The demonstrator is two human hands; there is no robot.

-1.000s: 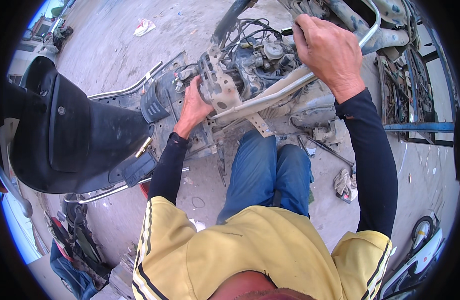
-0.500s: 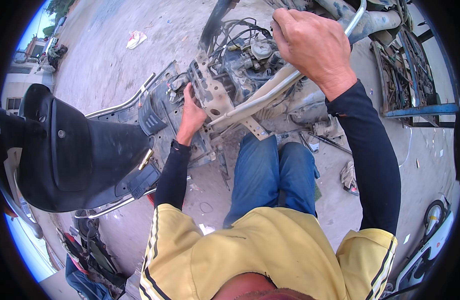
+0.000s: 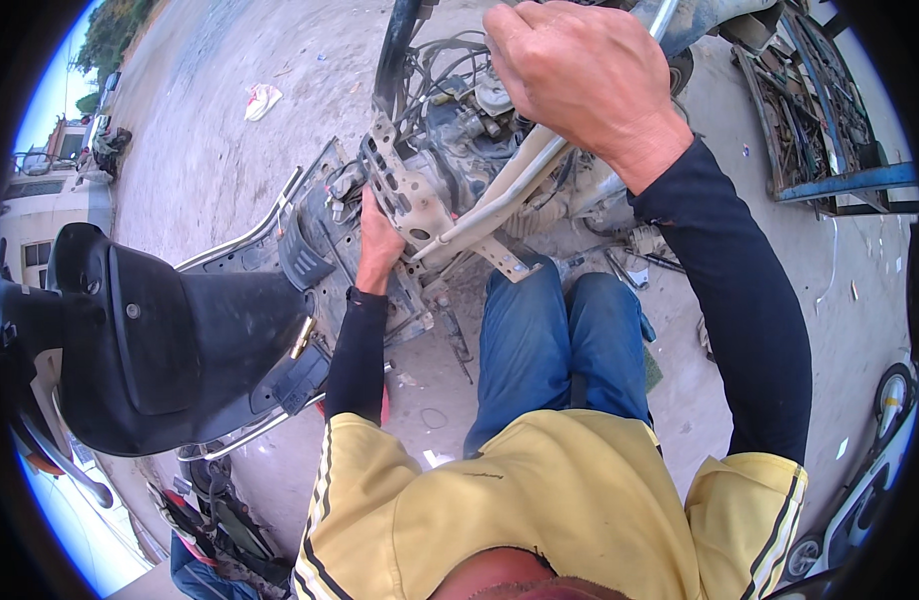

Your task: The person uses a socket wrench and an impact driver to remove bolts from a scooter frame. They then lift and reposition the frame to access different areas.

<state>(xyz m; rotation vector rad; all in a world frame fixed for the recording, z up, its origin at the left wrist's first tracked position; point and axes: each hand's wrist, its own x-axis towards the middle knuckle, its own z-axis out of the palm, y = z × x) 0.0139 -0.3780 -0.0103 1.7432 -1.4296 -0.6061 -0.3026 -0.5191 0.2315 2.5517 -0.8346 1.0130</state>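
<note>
A partly stripped scooter frame lies across the space before me, its bare metal tube (image 3: 525,185) slanting up to the right. My right hand (image 3: 592,85) is closed in a fist around the tube's upper part; the fingertips are hidden under the hand. A dusty, perforated metal bracket (image 3: 415,200) is joined near the tube's lower end. My left hand (image 3: 380,245) grips it from the left side, with most fingers hidden behind it. Between the hands sits the dirty engine area (image 3: 475,120), with loose black cables (image 3: 430,70) above it.
A black scooter seat (image 3: 170,340) stretches to the left, beside the footboard (image 3: 310,225). On the right stands a blue-edged metal rack (image 3: 840,185) of parts. Tools (image 3: 620,265) lie on the concrete by my knees. Another scooter (image 3: 870,480) stands lower right.
My right hand and the upper tube have shifted left in the view. The left fingers have slipped further behind the bracket. The seat sits slightly lower and further right in view.
</note>
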